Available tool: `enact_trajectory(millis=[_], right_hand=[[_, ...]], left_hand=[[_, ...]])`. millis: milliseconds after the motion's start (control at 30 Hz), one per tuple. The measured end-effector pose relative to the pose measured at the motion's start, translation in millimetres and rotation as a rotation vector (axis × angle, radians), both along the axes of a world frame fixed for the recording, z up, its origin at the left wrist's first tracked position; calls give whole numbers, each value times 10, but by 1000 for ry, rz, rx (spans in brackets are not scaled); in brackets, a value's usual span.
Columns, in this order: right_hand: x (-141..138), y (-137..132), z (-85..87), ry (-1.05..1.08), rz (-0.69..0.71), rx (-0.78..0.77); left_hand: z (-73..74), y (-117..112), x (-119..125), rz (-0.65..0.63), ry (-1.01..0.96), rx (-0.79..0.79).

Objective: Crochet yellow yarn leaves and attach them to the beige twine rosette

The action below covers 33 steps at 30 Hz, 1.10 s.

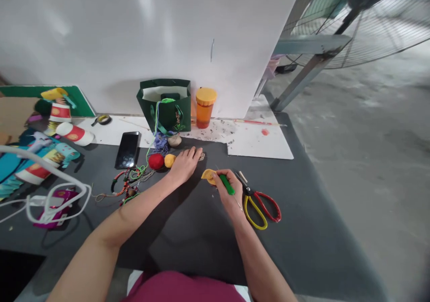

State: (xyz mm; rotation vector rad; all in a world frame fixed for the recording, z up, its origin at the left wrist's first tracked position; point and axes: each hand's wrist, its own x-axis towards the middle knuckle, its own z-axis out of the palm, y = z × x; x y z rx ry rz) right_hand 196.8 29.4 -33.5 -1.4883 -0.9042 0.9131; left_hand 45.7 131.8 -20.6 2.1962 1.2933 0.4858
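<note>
My right hand (229, 192) grips the light green-handled needle (227, 184) by its slim handle; my left hand (184, 164) lies open.

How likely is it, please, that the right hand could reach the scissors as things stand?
Likely yes: the scissors lie beside the right hand, nothing between, though it holds a green-handled tool.

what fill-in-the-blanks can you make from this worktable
The right hand grips a tool with a ____ handle.
The scissors have one red finger loop and one ____ loop.
The left hand rests beside a yellow ball and a ____ ball.

Missing words: green, yellow, red.
</note>
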Motion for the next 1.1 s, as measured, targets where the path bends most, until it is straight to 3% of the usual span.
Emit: enact_trajectory(millis=[167,333,600,667,800,933,1100], right_hand=[[2,-9,-3,3,48,-16],[-55,10,-1,32,131,-42],[-231,65,-102,-120,149,-72],[-245,66,-91,-211,177,-58],[-162,61,-10,-394,278,4],[35,99,47,-745,381,183],[261,279,-82,-1132,430,206]], left_hand=[[118,15,-84,109,-265,-175],[221,-158,-292,161,-648,-496],[170,-522,-405,270,-1246,-1036],[140,-583,-377,275,-1230,-1087],[52,-690,-332,420,-1083,-967],[0,-737,-322,478,-1075,-951],[27,-690,-346,515,-1107,-989]])
